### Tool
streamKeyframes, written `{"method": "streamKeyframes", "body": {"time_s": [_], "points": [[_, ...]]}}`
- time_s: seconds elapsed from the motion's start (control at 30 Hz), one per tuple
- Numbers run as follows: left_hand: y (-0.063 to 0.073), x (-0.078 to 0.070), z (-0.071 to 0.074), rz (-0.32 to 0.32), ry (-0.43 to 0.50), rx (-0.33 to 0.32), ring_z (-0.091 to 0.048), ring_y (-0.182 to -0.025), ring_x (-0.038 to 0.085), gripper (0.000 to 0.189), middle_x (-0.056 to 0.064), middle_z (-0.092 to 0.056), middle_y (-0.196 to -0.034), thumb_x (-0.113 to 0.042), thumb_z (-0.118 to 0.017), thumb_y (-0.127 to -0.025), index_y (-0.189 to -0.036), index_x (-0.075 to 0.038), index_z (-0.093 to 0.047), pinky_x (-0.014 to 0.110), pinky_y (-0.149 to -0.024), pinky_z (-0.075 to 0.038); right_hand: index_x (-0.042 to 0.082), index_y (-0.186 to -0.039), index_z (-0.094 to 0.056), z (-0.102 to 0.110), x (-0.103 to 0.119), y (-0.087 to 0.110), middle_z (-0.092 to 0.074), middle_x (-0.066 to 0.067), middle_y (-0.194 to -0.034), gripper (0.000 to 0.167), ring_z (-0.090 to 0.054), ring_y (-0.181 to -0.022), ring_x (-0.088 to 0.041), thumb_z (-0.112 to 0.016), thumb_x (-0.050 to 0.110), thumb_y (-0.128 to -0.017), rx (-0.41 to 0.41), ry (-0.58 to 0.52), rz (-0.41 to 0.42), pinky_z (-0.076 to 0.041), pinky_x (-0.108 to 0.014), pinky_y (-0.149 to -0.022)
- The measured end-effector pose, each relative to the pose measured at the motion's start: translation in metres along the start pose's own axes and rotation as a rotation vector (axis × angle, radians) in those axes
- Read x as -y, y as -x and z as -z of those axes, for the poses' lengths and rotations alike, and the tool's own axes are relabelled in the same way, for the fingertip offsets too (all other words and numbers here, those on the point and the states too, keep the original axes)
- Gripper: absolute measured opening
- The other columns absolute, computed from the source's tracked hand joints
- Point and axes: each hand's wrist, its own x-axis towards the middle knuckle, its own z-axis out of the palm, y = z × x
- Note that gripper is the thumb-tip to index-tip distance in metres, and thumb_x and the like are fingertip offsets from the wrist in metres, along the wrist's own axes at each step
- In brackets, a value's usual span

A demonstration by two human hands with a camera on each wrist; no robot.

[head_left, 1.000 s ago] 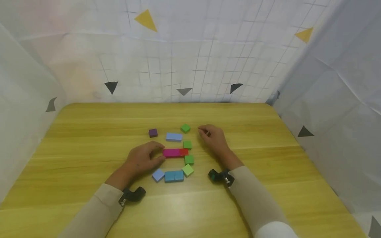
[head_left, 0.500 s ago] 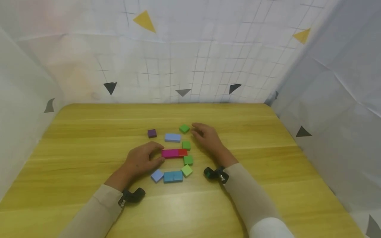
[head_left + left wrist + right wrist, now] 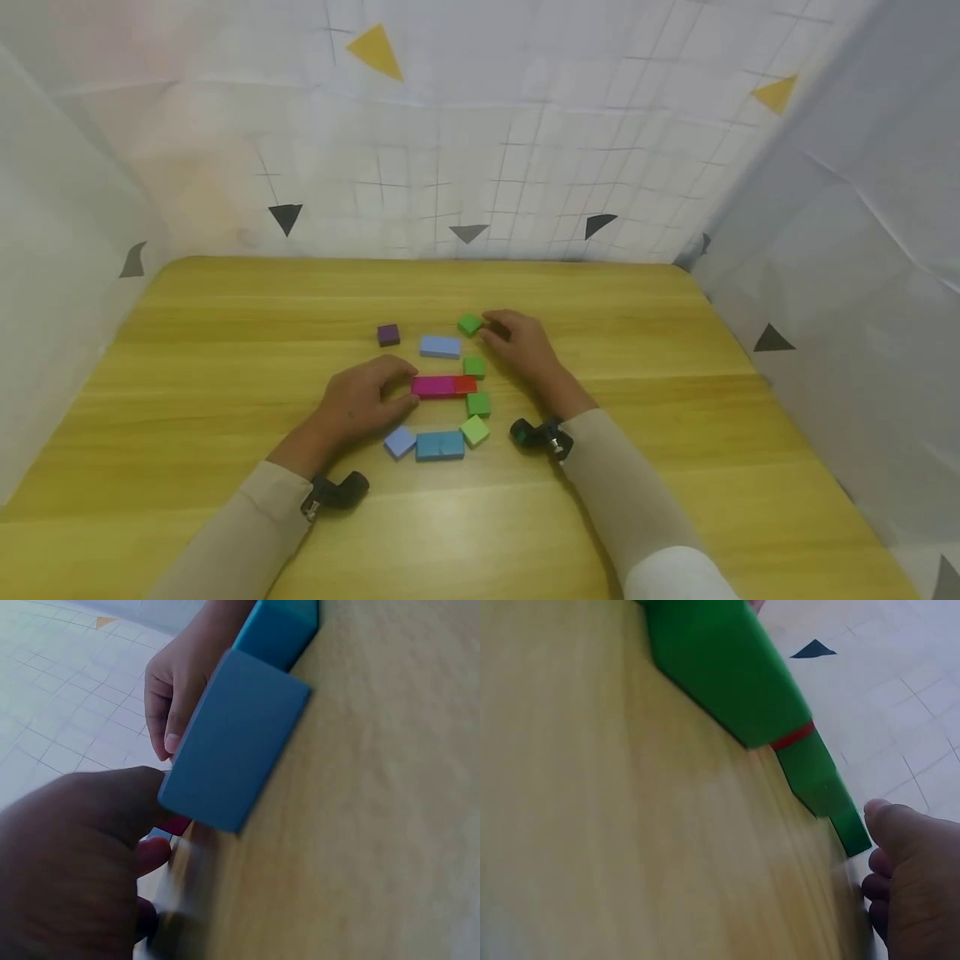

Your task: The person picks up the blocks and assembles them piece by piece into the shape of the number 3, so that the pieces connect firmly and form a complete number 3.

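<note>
My left hand (image 3: pixel 367 396) pinches the left end of a flat magenta block (image 3: pixel 433 387) between thumb and index finger in the head view. A red block (image 3: pixel 466 384) adjoins its right end. In the left wrist view, a blue block hides part of that grip. My right hand (image 3: pixel 522 346) is beside the far green block (image 3: pixel 469 325), fingertips close to its right corner and thumb apart from the fingers. The right wrist view shows the right thumb (image 3: pixel 889 825) near a green block (image 3: pixel 850 829), not around it.
Two more green blocks (image 3: pixel 474 367) touch or nearly touch the red one. A light green block (image 3: pixel 475 431), a blue pair (image 3: pixel 440 446) and a periwinkle block (image 3: pixel 400 442) lie nearer. Behind are a long periwinkle block (image 3: pixel 440 347) and a dark purple block (image 3: pixel 388 335).
My right hand has moved left to the far green block, its fingers parting from the thumb. The left hand and the blocks stay in place; the head view shifts slightly.
</note>
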Motion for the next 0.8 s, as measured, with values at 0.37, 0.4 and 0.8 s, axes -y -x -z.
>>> {"method": "streamKeyframes", "body": {"time_s": [0.37,0.4,0.8], "points": [[-0.0008,0.0009,0.0004,0.003,0.001,0.005,-0.062,-0.113,0.012,0.036,-0.012,-0.066,-0.120,-0.046,-0.067,-0.091,-0.121,-0.026,-0.065,0.038,-0.094,-0.051,0.007,-0.119,-0.070,-0.0068,0.0072,-0.0070,-0.072,-0.010,-0.115,0.035,-0.067,-0.104,-0.023,-0.071,0.031,-0.093,-0.001,-0.005,-0.041,-0.054,-0.037,-0.092],[-0.0006,0.0007,0.0006,0.004,0.003,0.007,-0.062,-0.114,0.012,0.036,-0.012,-0.066,-0.120,-0.046,-0.067,-0.092,-0.122,-0.026,-0.065,0.039,-0.094,-0.051,0.007,-0.119,-0.070,-0.0068,0.0077,-0.0073,-0.072,-0.010,-0.115,0.035,-0.067,-0.104,-0.023,-0.071,0.031,-0.093,0.002,-0.005,-0.041,-0.054,-0.037,-0.092],[-0.0004,0.0010,-0.0010,-0.002,0.004,0.007,-0.061,-0.115,0.011,0.036,-0.014,-0.065,-0.121,-0.046,-0.067,-0.091,-0.122,-0.027,-0.064,0.038,-0.095,-0.051,0.014,-0.115,-0.074,-0.0064,0.0073,-0.0055,-0.072,-0.003,-0.117,0.027,-0.064,-0.113,-0.023,-0.069,0.032,-0.095,0.049,0.039,-0.043,-0.048,-0.041,-0.101]]}}
